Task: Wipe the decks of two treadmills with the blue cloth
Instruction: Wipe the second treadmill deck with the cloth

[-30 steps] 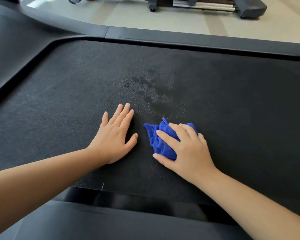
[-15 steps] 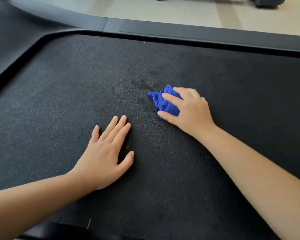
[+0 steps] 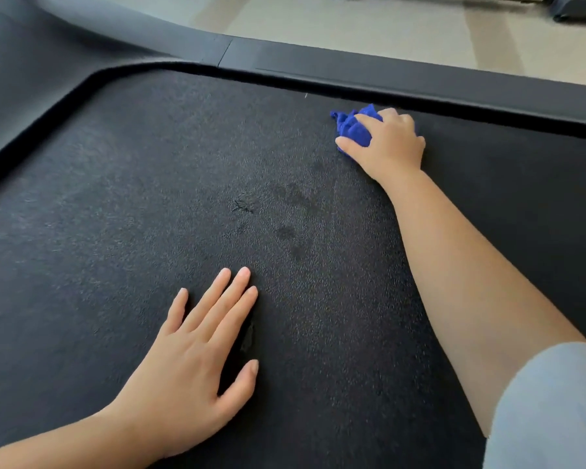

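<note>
My right hand (image 3: 388,143) grips bunched blue cloth (image 3: 352,128) at far edge of treadmill deck (image 3: 149,184). My left hand (image 3: 190,360) flat, fingers spread, well apart from cloth.

You have a pale floor (image 3: 386,28) ahead of you, with dark equipment (image 3: 577,11) standing on it far right.

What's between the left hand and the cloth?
In the head view, only bare deck lies between the left hand and the cloth, marked by a few dark smudges.
</note>
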A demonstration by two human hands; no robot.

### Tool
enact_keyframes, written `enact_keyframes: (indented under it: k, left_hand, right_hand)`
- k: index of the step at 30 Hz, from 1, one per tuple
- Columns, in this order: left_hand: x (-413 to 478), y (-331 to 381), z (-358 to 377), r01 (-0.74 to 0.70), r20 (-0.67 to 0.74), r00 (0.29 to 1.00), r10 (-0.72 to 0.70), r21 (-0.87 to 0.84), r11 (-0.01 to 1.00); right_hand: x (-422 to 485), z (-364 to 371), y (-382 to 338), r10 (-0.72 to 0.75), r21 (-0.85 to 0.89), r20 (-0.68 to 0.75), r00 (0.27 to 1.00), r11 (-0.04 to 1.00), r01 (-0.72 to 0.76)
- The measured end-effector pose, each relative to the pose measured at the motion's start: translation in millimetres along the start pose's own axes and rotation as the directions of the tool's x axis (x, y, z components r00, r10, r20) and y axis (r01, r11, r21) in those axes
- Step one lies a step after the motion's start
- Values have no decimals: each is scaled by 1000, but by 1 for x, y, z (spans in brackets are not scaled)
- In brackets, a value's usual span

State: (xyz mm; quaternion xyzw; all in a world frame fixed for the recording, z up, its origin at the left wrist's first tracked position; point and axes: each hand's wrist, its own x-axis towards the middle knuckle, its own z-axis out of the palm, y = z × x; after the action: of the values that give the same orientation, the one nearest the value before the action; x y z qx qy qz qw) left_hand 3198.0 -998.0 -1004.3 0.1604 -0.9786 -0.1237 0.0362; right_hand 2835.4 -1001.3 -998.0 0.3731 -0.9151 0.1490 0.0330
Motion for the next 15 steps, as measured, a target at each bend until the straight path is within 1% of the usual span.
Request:
enact_keyframes:
  k: [2, 4, 7, 9, 12, 15]
  left_hand:
    - [0, 1, -1, 11, 6, 1000, -11, 7, 1000]
    - [-1, 2, -1, 19, 7, 1000, -19, 8, 1000]
    - [-1, 2, -1, 18, 12, 1000, -18, 25, 1000]
    - [-1, 1, 0, 22, 10, 1000, -22, 28, 999]
    - [0, 1, 1, 17, 3, 1000, -17, 37, 999]
    - [0, 0, 2, 16, 3, 1000, -16, 34, 999]
  right_hand:
    - [-32, -4, -3, -43, -3, -12, 999, 999, 43]
    - [-84, -9, -6, -145, 26, -56, 988, 989, 146]
    - [-179, -20, -7, -278, 88, -155, 948, 952, 293]
    - [-224, -26, -6, -341, 72, -167, 925, 931, 357]
    - [-228, -28, -2, -357, 76, -178, 917, 924, 375]
    - [-186, -21, -7, -301, 58, -162, 940, 948, 313]
